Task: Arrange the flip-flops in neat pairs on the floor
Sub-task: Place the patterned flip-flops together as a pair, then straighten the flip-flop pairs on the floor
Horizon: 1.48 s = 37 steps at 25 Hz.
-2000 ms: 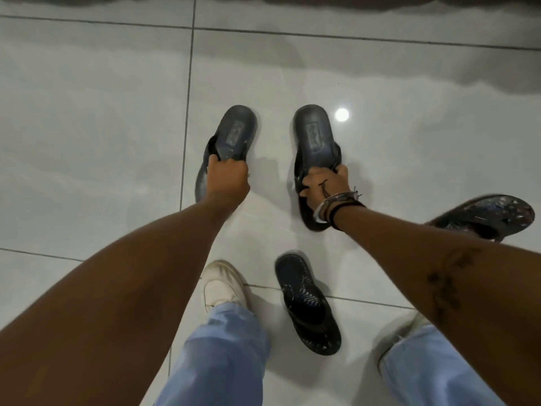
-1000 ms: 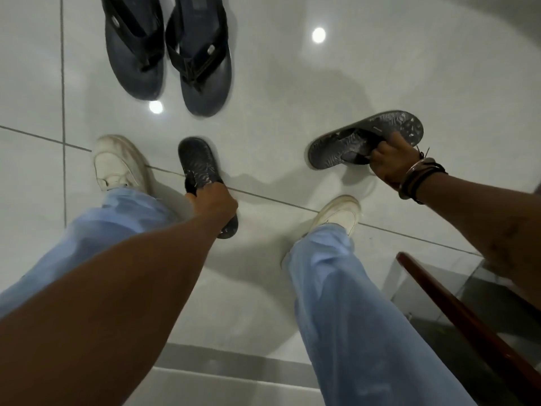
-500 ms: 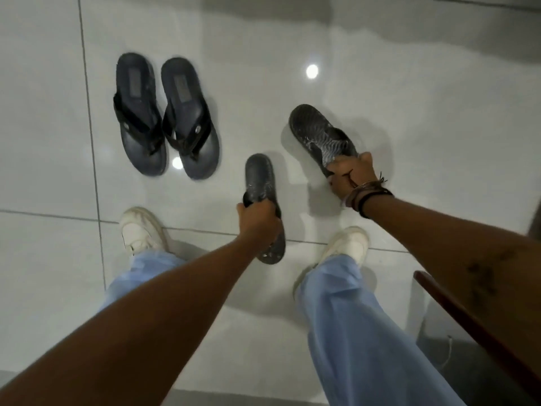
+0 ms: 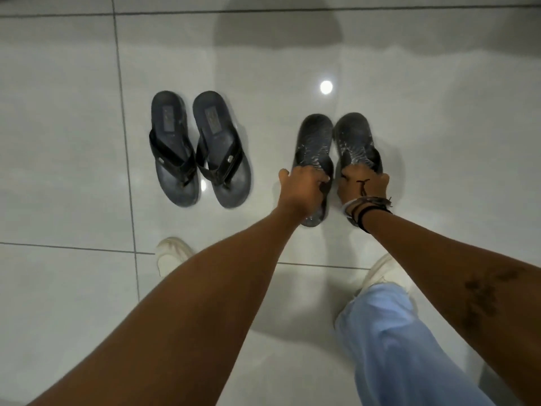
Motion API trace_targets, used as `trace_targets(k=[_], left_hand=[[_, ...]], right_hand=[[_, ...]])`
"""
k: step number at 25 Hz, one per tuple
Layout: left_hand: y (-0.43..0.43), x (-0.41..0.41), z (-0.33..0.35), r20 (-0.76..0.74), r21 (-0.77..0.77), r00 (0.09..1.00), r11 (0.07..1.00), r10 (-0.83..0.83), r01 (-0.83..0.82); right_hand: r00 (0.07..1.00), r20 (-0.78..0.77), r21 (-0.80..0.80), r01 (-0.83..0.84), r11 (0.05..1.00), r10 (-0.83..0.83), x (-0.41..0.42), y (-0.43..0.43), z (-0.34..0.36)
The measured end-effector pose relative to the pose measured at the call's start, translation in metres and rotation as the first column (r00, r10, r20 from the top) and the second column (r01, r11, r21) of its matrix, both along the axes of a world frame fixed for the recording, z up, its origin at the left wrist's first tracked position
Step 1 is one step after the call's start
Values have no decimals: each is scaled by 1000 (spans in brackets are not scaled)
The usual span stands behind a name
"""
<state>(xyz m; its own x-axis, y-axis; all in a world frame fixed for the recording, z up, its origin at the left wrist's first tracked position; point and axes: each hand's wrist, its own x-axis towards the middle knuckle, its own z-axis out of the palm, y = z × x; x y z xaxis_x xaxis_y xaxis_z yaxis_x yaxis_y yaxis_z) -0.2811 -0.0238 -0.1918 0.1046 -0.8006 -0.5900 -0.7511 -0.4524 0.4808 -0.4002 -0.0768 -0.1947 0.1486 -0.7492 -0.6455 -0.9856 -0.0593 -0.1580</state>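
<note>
Glossy tiled floor (image 4: 73, 288), patterned flip-flops (image 4: 314, 142) side by side under both hands' grip.

Glossy pale tiled floor (image 4: 73, 118); plain pair (image 4: 200, 148) mid-left, patterned pair (image 4: 336, 142) just right of centre, white shoes (image 4: 171, 253) below.

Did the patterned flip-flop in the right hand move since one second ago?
Yes. The patterned flip-flop in the right hand lay sideways, far from its mate; it now lies beside its mate, right of the plain pair.
</note>
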Motion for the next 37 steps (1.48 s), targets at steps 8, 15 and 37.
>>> trace_targets(k=[8, 15, 37], left_hand=[[26, 197, -5, 630, 40, 701, 888, 334, -458], [15, 219, -31, 520, 329, 854, 919, 17, -218], [-77, 476, -25, 579, 222, 783, 880, 228, -420]], right_hand=[[913, 163, 36, -385, 922, 375, 153, -21, -14], [907, -143, 23, -397, 918, 396, 210, -27, -66], [923, -68, 200, -360, 911, 379, 209, -37, -62]])
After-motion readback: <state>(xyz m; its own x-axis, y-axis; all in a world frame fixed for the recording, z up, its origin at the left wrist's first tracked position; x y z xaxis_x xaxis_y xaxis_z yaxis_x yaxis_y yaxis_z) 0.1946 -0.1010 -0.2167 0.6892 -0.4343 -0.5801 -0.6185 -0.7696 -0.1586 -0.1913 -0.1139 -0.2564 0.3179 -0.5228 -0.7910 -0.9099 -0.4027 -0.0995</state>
